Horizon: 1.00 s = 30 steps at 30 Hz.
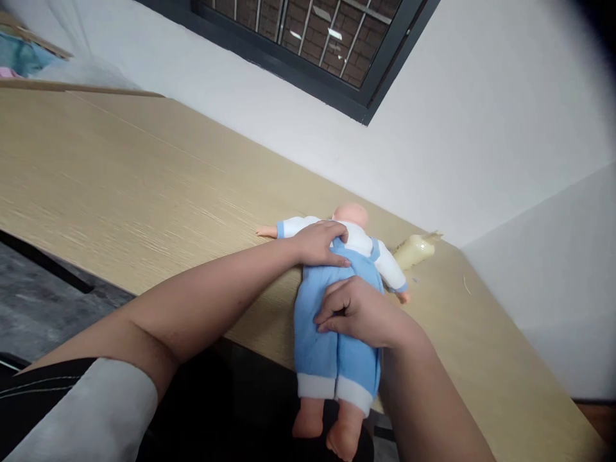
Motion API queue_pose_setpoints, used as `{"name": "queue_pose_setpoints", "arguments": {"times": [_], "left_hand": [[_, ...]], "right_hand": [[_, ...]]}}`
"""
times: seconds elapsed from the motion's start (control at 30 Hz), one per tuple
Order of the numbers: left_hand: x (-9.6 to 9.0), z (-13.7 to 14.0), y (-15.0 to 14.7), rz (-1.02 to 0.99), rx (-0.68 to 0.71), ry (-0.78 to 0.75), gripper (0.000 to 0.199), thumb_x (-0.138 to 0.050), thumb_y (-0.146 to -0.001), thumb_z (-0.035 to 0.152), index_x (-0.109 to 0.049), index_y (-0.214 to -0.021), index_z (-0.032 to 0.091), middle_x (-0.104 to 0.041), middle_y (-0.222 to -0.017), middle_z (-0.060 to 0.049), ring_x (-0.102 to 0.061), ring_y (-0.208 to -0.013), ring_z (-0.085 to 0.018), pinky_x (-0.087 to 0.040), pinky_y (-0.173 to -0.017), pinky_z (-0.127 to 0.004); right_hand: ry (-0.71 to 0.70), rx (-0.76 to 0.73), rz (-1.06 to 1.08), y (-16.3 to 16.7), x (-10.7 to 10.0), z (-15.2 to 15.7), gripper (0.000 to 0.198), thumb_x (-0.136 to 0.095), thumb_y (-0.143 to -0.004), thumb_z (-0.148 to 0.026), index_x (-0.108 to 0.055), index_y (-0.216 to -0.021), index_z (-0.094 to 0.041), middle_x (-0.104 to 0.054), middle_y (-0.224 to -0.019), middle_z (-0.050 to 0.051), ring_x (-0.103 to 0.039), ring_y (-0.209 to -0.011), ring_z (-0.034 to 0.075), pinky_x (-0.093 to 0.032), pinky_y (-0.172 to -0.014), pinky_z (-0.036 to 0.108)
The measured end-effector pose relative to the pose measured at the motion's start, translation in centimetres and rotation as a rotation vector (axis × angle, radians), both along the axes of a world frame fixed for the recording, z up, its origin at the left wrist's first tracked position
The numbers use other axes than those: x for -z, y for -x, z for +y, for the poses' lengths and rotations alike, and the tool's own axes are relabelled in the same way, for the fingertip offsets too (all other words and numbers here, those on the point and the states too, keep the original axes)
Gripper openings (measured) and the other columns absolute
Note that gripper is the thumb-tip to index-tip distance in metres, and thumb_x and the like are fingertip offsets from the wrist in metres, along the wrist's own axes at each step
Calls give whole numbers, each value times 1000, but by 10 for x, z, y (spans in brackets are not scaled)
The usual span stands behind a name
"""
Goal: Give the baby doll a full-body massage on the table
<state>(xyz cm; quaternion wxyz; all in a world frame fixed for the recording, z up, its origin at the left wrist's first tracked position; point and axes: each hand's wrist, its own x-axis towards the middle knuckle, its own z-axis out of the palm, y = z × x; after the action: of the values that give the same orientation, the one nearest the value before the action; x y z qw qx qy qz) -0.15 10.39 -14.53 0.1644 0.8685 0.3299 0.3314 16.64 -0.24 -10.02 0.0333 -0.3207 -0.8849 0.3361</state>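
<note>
A doll (pixel 359 239) in a white top and blue overalls (pixel 312 353) lies on the table, its head away from me and its bare feet out over the near edge. No face shows on its head. My left hand (pixel 323 244) rests on the doll's upper body near a strap, thumb and fingers apart. Lower down, my right hand (pixel 359 311) is closed in a pinch at the trouser part of the overalls. Thumb and forefinger meet on the blue cloth, and the other fingers are curled in.
A pale yellow bottle-like item (pixel 416 250) lies beside the doll's right-hand arm, near the wall. The wooden table (pixel 144 186) runs along a white wall under a dark-framed window (pixel 368 96). At the far left is an open cardboard box (pixel 86 86) with cloth and clear plastic.
</note>
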Motion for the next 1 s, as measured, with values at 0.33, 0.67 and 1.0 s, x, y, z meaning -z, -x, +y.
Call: {"name": "queue_pose_setpoints", "arguments": {"times": [0.33, 0.67, 1.0], "left_hand": [[-1, 0, 1, -6, 2, 25, 52, -73, -72, 60, -56, -102, 22, -63, -112, -7, -57, -106, -29, -43, -90, -38], [2, 1, 0, -28, 0, 13, 53, -73, -71, 61, -56, -104, 23, -63, -112, -6, -58, -106, -27, -43, -88, -37], [1, 0, 1, -16, 1, 32, 53, -73, -72, 61, -56, -104, 23, -63, -111, -7, -57, -106, -28, -43, -89, -37]], "right_hand": [[-36, -22, -121, 8, -2, -7, 11, -64, -86, -17, -70, -78, -21, -69, -85, -3, -61, -80, 12, -46, -72, 25], [211, 66, 204, -15, -4, 12, 16, -63, -91, -32, -61, -84, -18, -59, -77, -1, -51, -69, 11, -42, -64, 24], [108, -65, 48, 9, -8, -9, 4, -69, -83, -19, -73, -82, -20, -67, -85, -1, -63, -79, 12, -48, -71, 24]]}}
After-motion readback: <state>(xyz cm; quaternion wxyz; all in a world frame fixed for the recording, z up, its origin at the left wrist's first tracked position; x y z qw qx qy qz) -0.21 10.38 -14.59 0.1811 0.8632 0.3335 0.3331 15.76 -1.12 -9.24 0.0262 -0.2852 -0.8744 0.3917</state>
